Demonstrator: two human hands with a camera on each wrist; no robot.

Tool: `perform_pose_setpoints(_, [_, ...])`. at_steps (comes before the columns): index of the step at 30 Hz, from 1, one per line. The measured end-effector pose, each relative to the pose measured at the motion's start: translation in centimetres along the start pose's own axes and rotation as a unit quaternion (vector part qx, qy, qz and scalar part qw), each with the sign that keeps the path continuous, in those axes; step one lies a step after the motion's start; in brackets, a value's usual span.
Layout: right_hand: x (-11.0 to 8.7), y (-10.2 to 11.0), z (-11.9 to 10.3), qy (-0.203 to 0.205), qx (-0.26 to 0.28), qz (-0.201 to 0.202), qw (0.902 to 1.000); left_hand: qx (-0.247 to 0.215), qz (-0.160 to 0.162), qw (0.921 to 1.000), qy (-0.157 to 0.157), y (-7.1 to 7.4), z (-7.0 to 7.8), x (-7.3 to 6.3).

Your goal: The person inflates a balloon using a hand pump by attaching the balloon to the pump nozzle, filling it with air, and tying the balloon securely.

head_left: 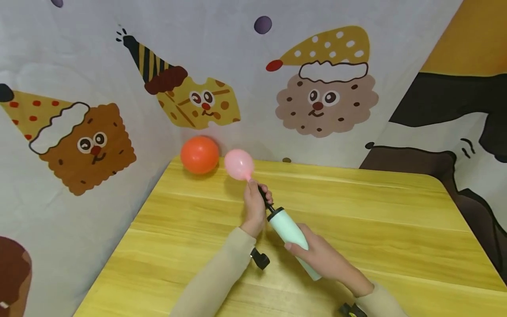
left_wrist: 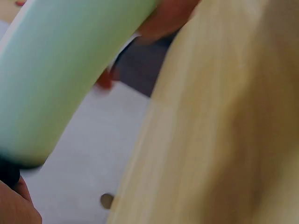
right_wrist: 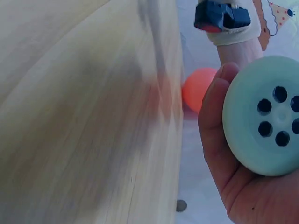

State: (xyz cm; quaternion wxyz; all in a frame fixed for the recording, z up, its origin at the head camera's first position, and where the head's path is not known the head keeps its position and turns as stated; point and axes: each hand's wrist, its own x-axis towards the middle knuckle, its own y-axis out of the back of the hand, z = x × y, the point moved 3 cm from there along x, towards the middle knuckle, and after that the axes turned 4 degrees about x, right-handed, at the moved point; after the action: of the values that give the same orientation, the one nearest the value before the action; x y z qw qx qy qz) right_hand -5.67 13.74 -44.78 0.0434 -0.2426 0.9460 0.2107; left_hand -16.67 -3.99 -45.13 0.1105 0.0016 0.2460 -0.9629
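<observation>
A small, partly inflated pink balloon (head_left: 239, 164) sits on the front end of a mint-green hand balloon pump (head_left: 289, 226). My left hand (head_left: 255, 204) grips the pump's black front end right at the balloon's neck, its fingers covering the nozzle. Farther back, my right hand (head_left: 322, 257) is wrapped around the green barrel. A short length of black rod shows between the left hand and the barrel's black collar. In the right wrist view, the barrel's round end (right_wrist: 282, 114) has several dark holes and rests in the curled right hand (right_wrist: 217, 135).
An inflated orange balloon (head_left: 200, 155) rests at the table's back left corner, left of the pink one. The wood-grain table (head_left: 380, 211) meets a cloth backdrop (head_left: 253, 61) printed with cartoon biscuits behind and at the left. Each wrist carries a small black camera.
</observation>
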Motion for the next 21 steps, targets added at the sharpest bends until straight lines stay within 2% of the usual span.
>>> perform_pose_setpoints(5, [-2.1, 1.0, 0.4, -0.001, -0.019, -0.016, 0.9997, -0.028, 0.025, 0.9989, -0.028, 0.8, 1.6, 1.6])
perform_pose_setpoints(9, [-2.9, 1.5, 0.8, 0.0, -0.035, -0.029, 0.999, -0.034, 0.039, 0.9984, -0.026, 1.4, 1.5, 1.8])
perform_pose_setpoints(14, [-2.4, 1.5, 1.0, 0.004, -0.066, -0.025, 0.9975, -0.033, 0.046, 0.9983, -0.011, 1.5, 0.1, 0.8])
perform_pose_setpoints(21, [-0.1, 1.1, 0.4, 0.006, -0.078, -0.012, 0.9968, -0.024, 0.042, 0.9983, 0.031, 0.3, -2.3, -1.4])
